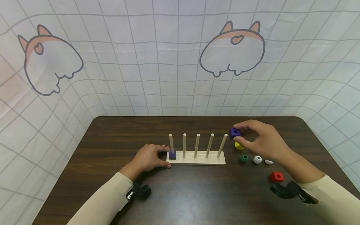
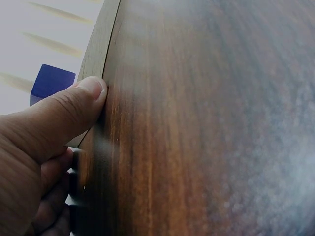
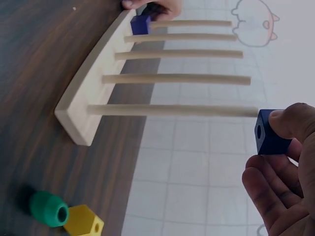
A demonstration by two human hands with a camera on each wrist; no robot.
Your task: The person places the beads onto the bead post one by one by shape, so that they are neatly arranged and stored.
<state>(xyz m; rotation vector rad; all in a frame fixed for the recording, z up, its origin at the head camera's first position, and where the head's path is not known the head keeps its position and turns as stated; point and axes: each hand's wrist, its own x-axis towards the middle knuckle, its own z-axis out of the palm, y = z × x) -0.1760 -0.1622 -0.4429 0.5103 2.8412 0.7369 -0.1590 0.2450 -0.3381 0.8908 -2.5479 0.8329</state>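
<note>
A pale wooden peg board (image 1: 196,158) with several upright pegs lies on the table. One purple cube bead (image 1: 172,155) sits low on its leftmost peg, against the base. My left hand (image 1: 150,157) grips the board's left end, the thumb (image 2: 91,91) along its front edge. Between thumb and fingertips my right hand (image 1: 262,137) pinches a second purple cube bead (image 3: 271,132) in the air, just right of the rightmost peg's top. The hole in this cube shows. In the right wrist view the cube is close to that peg's tip (image 3: 253,111); contact I cannot tell.
Right of the board lie a yellow bead (image 1: 239,146), a green bead (image 1: 244,158), a white bead (image 1: 257,159), another white piece (image 1: 268,162) partly behind the right forearm, and a red cube bead (image 1: 277,177). A patterned white curtain (image 1: 180,62) hangs behind the dark table (image 1: 180,193).
</note>
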